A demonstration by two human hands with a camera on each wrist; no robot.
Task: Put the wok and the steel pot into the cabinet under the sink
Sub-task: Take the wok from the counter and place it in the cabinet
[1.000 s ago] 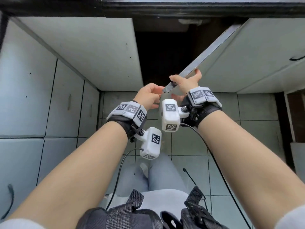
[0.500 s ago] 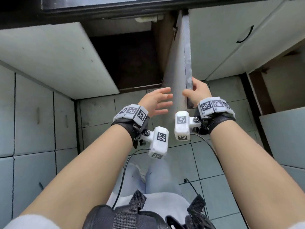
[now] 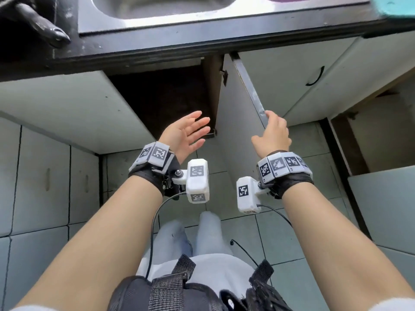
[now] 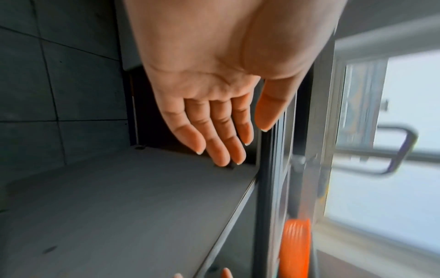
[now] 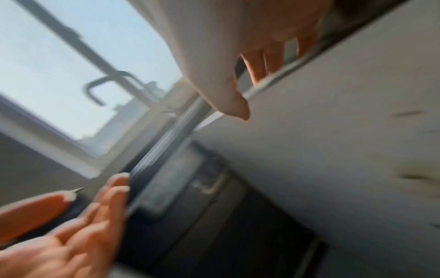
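— Swinging the right cabinet door (image 3: 233,122) wider than a moment ago; my right hand (image 3: 272,133) has its grip curled over its top edge. The cabinet (image 3: 166,95) under the sink (image 3: 157,16) now stands open.

— Left hand (image 3: 184,133)?

— Flat-fingered, holding nothing. A dark handle (image 3: 42,25), maybe the wok's, shows far left on the tabletop (image 3: 143,44); steel pot unseen.

Pale grey-green cabinet doors (image 3: 67,104) and floor tiles (image 3: 292,239), dark brown cabinet interior (image 3: 166,95), silvery steel sink (image 3: 157,21) set in black countertop (image 3: 134,48), black-and-white square-patterned markers on white wrist cameras (image 3: 197,180), black wrist straps (image 3: 148,173), orange ribbed disc (image 4: 295,244).
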